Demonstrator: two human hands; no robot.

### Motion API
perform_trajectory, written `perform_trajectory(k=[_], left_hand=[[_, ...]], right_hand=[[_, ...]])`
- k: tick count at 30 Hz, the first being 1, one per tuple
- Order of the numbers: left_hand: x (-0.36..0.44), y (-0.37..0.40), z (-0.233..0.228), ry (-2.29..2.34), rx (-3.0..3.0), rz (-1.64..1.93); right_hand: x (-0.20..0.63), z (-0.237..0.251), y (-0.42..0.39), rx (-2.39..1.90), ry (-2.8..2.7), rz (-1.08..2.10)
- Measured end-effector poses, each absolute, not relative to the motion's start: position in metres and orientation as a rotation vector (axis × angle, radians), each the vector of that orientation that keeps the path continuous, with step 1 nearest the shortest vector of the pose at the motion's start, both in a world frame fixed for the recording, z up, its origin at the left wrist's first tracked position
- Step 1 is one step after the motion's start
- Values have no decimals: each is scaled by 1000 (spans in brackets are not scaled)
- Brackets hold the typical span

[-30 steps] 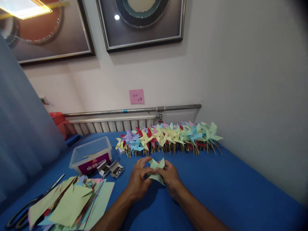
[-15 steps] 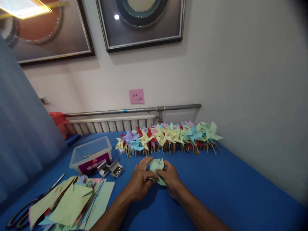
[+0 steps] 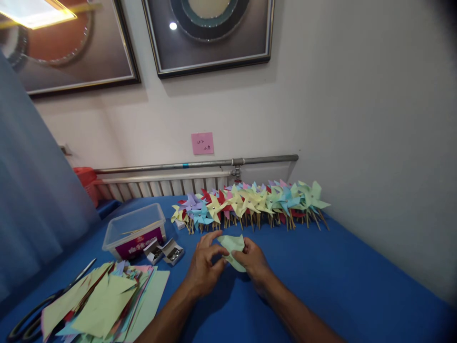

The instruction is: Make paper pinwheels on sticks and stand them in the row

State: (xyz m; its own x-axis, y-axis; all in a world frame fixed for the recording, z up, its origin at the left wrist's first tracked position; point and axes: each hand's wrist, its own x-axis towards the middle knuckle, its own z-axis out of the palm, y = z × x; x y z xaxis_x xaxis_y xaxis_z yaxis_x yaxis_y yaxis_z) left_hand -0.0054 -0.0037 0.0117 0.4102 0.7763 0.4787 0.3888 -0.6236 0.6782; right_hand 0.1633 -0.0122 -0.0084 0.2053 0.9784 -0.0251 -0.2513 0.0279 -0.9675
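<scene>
A pale green sheet of paper [image 3: 233, 245], partly curled, is held up over the blue table. My right hand [image 3: 254, 259] grips its right side, thumb in front and fingers behind. At the paper's left side is my left hand [image 3: 208, 262], its thumb and a finger pinched together at the edge and another finger stretched along the top corner. Behind the hands stand several finished paper pinwheels [image 3: 246, 202] on thin sticks, packed in a row in yellow, red, blue, purple and green.
Left of my hands are two small open boxes of metal pins [image 3: 173, 251] and a clear plastic tub [image 3: 134, 228] with sticks inside. Nearer lie a pile of cut coloured paper [image 3: 107, 305] and scissors [image 3: 46, 302]. A radiator [image 3: 171, 185] and pipe run along the wall.
The slit flaps seen on the green paper before now look folded over or turned from view. My left hand has shifted slightly left, its fingers repositioned; my right hand keeps its grip.
</scene>
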Motion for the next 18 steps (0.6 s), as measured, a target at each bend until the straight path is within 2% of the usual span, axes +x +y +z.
perform_trajectory(k=[11,18], left_hand=[[-9,1,14,946,2150,1061],[-18,1,24,827,2207,905]], right_hand=[[163,-12,-13,-1061,-857,1224],[163,-5,-17,-969,-780,1303]])
